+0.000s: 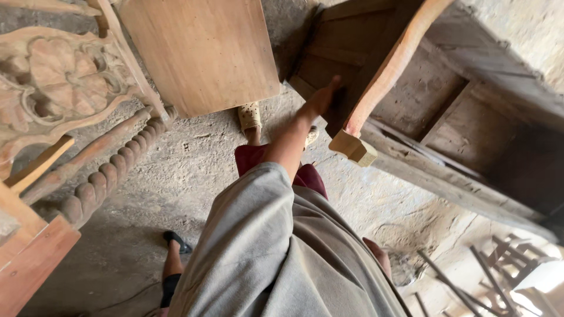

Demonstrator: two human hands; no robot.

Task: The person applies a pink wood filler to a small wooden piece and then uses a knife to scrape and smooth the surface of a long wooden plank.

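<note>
My left hand (320, 101) reaches forward from a grey sleeve and touches the edge of an unfinished wooden furniture frame (329, 53). The frame has a curved pale leg (388, 70) ending in a blocky foot (352, 147). The fingers lie against the dark inner wood, and whether they grip it is unclear. My right hand (379, 255) hangs at my side, mostly hidden by my grey robe (276, 252). Nothing shows in it. My sandalled foot (249, 116) and maroon trousers (252, 157) are below the frame.
A flat wooden board (202, 50) stands ahead on the left. Next to it are a carved floral panel (59, 82) and a twisted spindle (108, 170). Another person's foot in a black shoe (176, 240) is at the lower left. Dark metal rods (470, 276) lie at the lower right on the dusty concrete floor.
</note>
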